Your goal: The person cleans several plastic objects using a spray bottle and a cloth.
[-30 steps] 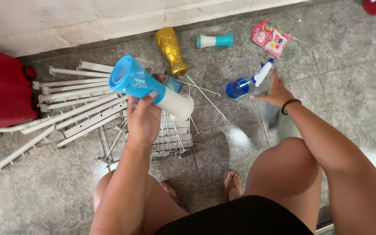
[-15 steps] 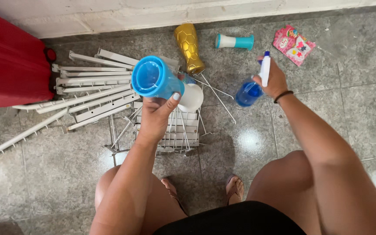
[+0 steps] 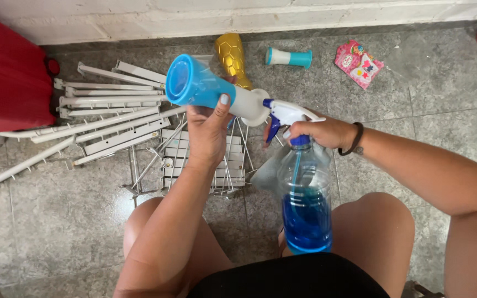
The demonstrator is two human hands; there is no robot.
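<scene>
Left hand (image 3: 208, 129) grips the blue-and-white vase (image 3: 213, 91) above the white wire rack (image 3: 202, 160), fingers wrapped round it. Right hand (image 3: 324, 132) clenches the spray bottle (image 3: 305, 204), nozzle just beside the vase's white base, right of the rack.

Grey tiled floor (image 3: 56, 221) — white rack (image 3: 111, 118)

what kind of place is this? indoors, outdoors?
Probably a home floor, maybe a laundry or service area. Grey stone-look floor tiles meet a pale block wall; a folded white drying rack lies there. The right hand holds a spray bottle.
</scene>
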